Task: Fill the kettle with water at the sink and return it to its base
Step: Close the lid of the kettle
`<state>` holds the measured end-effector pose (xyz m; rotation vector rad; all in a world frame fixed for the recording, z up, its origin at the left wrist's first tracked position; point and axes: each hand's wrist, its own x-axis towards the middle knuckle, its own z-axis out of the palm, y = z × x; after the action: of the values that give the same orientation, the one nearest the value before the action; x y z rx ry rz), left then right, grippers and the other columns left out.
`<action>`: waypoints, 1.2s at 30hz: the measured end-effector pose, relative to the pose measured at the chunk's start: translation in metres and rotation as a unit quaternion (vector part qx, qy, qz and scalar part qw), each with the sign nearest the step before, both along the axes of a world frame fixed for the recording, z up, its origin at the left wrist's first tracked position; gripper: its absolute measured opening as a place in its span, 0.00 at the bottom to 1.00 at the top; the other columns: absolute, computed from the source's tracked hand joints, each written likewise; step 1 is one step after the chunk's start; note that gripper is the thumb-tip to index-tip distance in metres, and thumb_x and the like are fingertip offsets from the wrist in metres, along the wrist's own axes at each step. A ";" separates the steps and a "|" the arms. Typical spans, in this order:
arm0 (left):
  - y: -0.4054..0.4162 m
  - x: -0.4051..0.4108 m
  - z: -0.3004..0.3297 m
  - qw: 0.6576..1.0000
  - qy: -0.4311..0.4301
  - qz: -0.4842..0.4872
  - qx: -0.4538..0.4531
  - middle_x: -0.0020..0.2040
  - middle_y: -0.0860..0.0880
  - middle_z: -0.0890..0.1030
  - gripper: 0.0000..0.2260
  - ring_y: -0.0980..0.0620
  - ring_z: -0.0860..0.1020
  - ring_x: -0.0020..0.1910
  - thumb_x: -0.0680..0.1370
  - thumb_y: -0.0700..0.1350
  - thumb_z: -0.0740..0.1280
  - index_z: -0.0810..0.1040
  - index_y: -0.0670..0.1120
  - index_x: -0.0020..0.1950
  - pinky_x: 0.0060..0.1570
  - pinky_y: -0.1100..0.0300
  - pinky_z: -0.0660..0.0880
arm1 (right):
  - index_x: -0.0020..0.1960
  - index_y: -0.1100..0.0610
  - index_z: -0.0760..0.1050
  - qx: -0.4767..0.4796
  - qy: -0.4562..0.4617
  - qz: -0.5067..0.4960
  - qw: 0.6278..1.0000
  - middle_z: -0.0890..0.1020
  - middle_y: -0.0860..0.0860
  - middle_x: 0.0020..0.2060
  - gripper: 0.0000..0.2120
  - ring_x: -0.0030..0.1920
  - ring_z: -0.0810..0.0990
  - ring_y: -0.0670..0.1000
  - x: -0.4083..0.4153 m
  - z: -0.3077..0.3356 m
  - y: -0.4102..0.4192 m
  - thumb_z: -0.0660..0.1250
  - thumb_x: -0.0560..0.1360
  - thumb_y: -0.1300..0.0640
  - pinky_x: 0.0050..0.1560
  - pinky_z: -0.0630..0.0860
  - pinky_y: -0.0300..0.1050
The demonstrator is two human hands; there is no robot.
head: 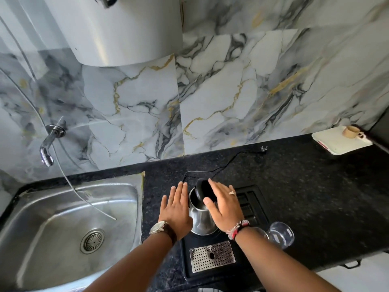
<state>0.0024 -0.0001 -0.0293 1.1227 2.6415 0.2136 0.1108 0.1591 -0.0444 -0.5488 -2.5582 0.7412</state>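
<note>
Kettle [201, 218] stands on black tray [248, 199] on dark counter [305, 186], lid up. Left hand [175, 209] and right hand [223, 204] flank it, fingers spread, gripping nothing. Steel sink [63, 218] left, tap [48, 148] above it.

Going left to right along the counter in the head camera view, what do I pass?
Sink → left hand → kettle → right hand → clear glass lying on its side → white tray with a small cup.
</note>
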 end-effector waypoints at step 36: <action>0.021 0.009 -0.044 0.995 0.098 0.011 0.025 0.79 0.53 0.31 0.36 0.44 0.37 0.80 0.80 0.39 0.52 0.29 0.49 0.78 0.79 0.45 0.42 | 0.83 0.57 0.56 0.172 -0.130 -0.042 0.976 0.65 0.53 0.82 0.35 0.80 0.62 0.64 0.008 -0.033 -0.029 0.56 0.78 0.52 0.78 0.54 0.69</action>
<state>0.0113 0.0211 -0.0737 1.1853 2.8358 0.1842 0.1193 0.1300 -0.0773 -0.6667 -2.7961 0.1971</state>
